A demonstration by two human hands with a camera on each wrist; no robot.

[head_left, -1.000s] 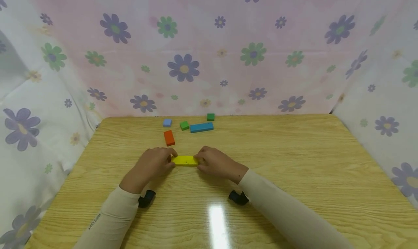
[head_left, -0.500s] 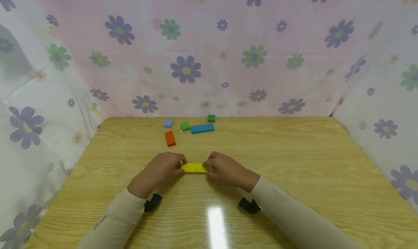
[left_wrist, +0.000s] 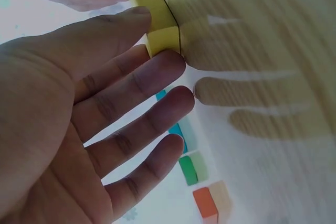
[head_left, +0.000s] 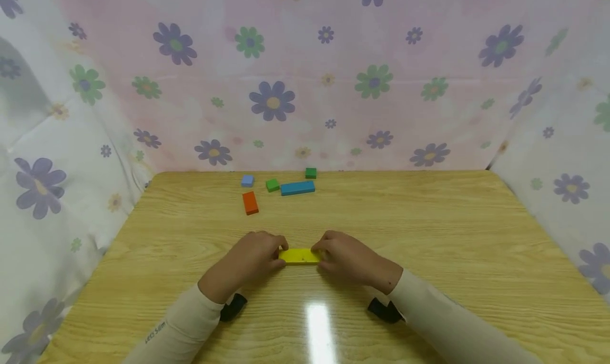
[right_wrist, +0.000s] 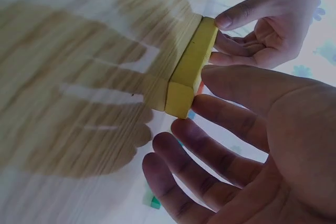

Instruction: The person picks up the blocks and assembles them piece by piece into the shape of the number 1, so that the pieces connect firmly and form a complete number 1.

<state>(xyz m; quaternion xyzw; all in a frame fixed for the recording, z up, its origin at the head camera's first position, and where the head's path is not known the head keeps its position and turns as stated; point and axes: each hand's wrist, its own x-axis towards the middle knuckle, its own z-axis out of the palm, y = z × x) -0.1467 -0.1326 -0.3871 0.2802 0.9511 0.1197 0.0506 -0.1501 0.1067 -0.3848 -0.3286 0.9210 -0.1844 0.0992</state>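
A long yellow block point(head_left: 300, 256) lies flat on the wooden table, spanning the gap between my two hands. My left hand point(head_left: 253, 258) pinches its left end, thumb on the near side and index finger at the far side. At the other end, my right hand point(head_left: 350, 260) pinches the block the same way. In the left wrist view the yellow block point(left_wrist: 149, 6) shows its end face beside my thumb, while the other fingers extend past it. The right wrist view shows the block's point(right_wrist: 193, 59) underside edge along the tabletop, with both thumbs against it.
Farther back on the table point(head_left: 405, 221) lie a red block point(head_left: 250, 203), a light blue block point(head_left: 247, 180), a blue bar point(head_left: 297, 188), a light green block point(head_left: 272, 185) and a darker green block point(head_left: 311, 172). A flowered cloth point(head_left: 305, 62) hangs behind the table.
Both hands have slid the yellow block toward me and to the right across the table, keeping their pinch on its ends. The other blocks have stayed in place.
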